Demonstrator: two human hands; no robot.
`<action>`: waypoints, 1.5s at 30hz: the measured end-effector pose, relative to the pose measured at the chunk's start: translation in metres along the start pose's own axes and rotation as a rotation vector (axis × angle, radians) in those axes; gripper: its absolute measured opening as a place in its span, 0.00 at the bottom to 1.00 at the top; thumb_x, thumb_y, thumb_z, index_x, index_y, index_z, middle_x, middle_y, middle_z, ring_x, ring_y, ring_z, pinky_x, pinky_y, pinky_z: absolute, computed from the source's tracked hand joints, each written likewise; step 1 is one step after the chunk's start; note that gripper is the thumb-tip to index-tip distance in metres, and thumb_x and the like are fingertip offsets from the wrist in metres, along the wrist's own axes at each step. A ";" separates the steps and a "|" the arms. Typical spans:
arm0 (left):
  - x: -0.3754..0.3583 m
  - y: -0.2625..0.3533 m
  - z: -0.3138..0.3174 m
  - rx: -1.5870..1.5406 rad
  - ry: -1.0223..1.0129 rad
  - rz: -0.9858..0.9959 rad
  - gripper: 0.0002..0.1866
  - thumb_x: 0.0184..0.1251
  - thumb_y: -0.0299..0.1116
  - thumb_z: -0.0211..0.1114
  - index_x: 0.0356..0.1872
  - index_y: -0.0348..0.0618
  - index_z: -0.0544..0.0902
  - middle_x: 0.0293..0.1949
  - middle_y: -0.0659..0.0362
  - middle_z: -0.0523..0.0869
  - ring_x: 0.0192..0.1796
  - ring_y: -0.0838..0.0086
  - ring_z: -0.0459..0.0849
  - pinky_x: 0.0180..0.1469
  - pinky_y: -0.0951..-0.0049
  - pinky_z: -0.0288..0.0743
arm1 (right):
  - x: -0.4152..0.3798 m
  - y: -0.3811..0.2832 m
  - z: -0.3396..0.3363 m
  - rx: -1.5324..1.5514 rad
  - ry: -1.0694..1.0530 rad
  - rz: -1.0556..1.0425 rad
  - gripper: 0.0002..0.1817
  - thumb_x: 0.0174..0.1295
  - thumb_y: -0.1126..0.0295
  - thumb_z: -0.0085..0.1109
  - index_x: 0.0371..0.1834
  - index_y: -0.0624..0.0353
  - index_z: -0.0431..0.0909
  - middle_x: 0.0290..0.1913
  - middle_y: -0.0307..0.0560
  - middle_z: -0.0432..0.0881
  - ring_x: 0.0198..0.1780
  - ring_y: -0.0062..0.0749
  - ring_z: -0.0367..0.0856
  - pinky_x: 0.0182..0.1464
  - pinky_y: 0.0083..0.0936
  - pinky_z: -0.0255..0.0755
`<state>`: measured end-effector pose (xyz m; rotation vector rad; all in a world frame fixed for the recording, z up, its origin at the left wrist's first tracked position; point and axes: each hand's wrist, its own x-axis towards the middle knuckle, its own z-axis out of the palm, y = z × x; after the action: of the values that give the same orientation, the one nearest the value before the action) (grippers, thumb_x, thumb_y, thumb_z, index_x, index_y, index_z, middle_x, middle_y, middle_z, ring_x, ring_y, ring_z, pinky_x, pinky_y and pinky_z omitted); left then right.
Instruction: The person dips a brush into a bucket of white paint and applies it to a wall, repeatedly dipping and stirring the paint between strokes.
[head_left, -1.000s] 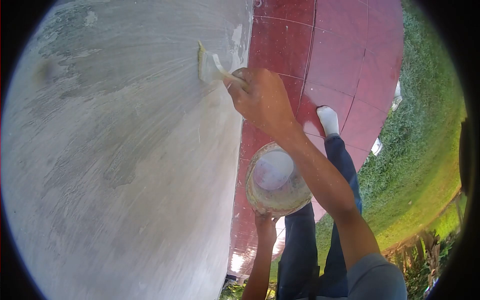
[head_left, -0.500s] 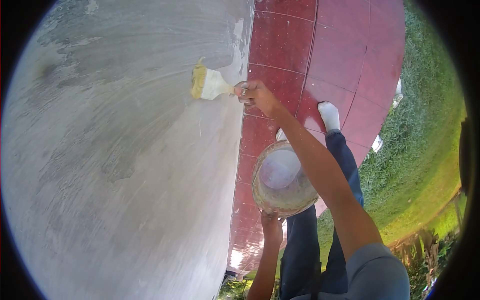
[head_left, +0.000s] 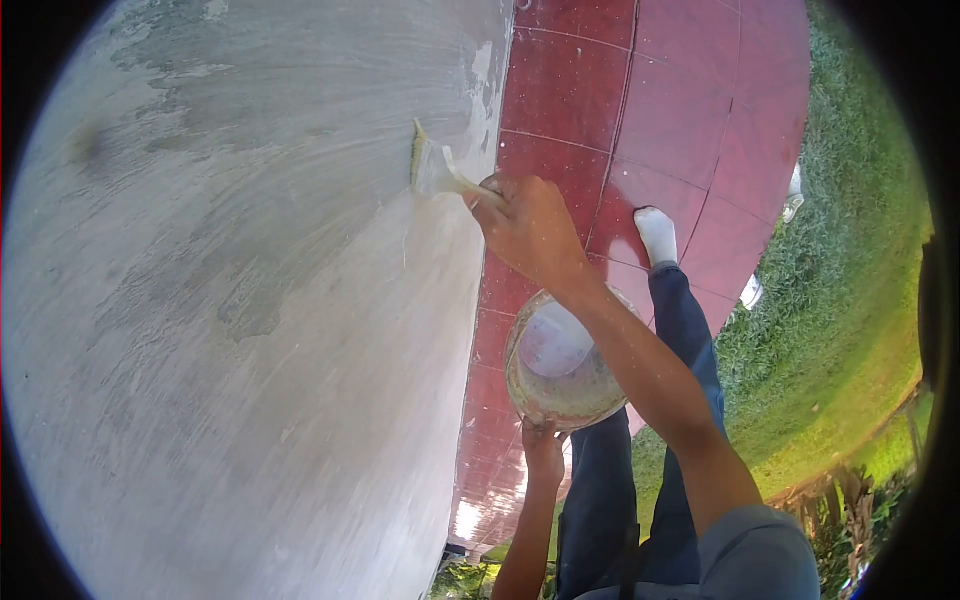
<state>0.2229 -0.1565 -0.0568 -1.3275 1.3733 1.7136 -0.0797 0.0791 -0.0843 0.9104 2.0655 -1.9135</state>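
Observation:
My right hand (head_left: 530,225) is closed around the handle of a wide paintbrush (head_left: 436,170) with a pale ferrule. The brush's yellowish bristles press against the grey wall (head_left: 250,400). Down by my legs, my left hand (head_left: 543,445) grips the near rim of a round, stained bucket (head_left: 575,395). Whitish liquid (head_left: 555,340) sits inside it. My right forearm passes over the bucket's right side and hides part of its rim. Damp, darker streaks and patchy pale marks show on the wall.
Red floor tiles (head_left: 560,90) run along the wall's base, with pale specks on them. My foot in a white sock (head_left: 657,235) stands on the tiles. Grass (head_left: 800,330) lies beyond the tile edge, where white objects (head_left: 752,292) rest. Plants (head_left: 855,510) grow at the lower right.
My right hand has turned and shifted slightly down and right. The brush has tilted, its bristles now seen edge-on against the wall. My left hand and the bucket stay nearly in place.

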 end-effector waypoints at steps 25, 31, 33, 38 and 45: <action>-0.008 0.001 -0.011 0.060 -0.005 -0.006 0.22 0.73 0.28 0.61 0.65 0.45 0.67 0.61 0.55 0.75 0.62 0.66 0.77 0.63 0.53 0.76 | 0.076 0.145 0.040 -0.238 -0.018 0.060 0.18 0.60 0.59 0.62 0.28 0.68 0.83 0.26 0.66 0.82 0.32 0.60 0.84 0.39 0.48 0.76; -0.007 0.003 -0.012 0.025 -0.017 0.002 0.24 0.73 0.27 0.61 0.67 0.45 0.67 0.61 0.54 0.76 0.62 0.65 0.78 0.63 0.53 0.76 | -0.061 -0.007 0.010 0.168 -0.138 0.007 0.13 0.67 0.66 0.61 0.35 0.68 0.84 0.17 0.48 0.74 0.19 0.24 0.71 0.24 0.29 0.65; -0.009 0.002 -0.014 0.020 -0.032 -0.006 0.24 0.73 0.25 0.60 0.68 0.45 0.66 0.61 0.54 0.76 0.62 0.64 0.78 0.63 0.54 0.76 | -0.102 -0.037 -0.005 0.347 -0.303 -0.079 0.10 0.66 0.67 0.63 0.40 0.65 0.84 0.18 0.48 0.77 0.19 0.26 0.74 0.24 0.28 0.67; -0.013 -0.002 -0.021 0.152 -0.092 0.063 0.24 0.73 0.25 0.59 0.68 0.46 0.65 0.61 0.53 0.75 0.63 0.63 0.78 0.64 0.54 0.76 | -0.111 -0.047 0.013 0.654 -0.486 -0.365 0.10 0.67 0.66 0.65 0.44 0.60 0.85 0.19 0.45 0.80 0.18 0.24 0.75 0.23 0.24 0.65; -0.017 0.005 -0.019 -0.009 0.016 -0.002 0.21 0.73 0.22 0.58 0.64 0.45 0.67 0.61 0.53 0.75 0.63 0.63 0.78 0.62 0.51 0.78 | 0.011 0.161 0.079 0.565 -0.345 0.161 0.16 0.70 0.56 0.63 0.39 0.58 0.86 0.26 0.28 0.74 0.29 0.15 0.67 0.32 0.19 0.62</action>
<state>0.2313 -0.1736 -0.0390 -1.3498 1.3742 1.7138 -0.0222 0.0043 -0.2373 0.7390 1.2423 -2.3991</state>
